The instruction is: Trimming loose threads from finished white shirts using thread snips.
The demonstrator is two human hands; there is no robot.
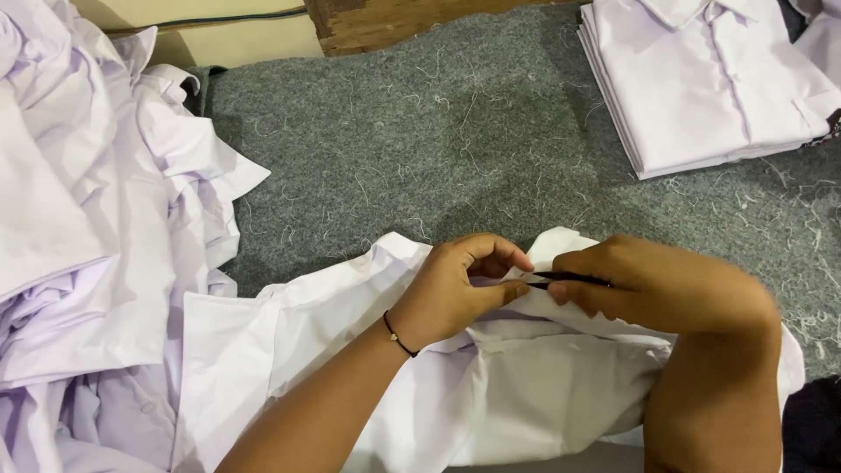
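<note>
Left hand (460, 285) pinches a fold of the white shirt (526, 394) lying on the grey felt table (455, 131). Right hand (648, 285) grips a thin black tool (569, 278), tip at the pinched cloth. Folded shirt stack (701, 79) sits far right; a crumpled shirt heap (96, 228) left looks unprocessed, so much remains.

no packages in view, no labels showing, no signs, no screens, only plain unmarked cloth and a bare felt surface
</note>
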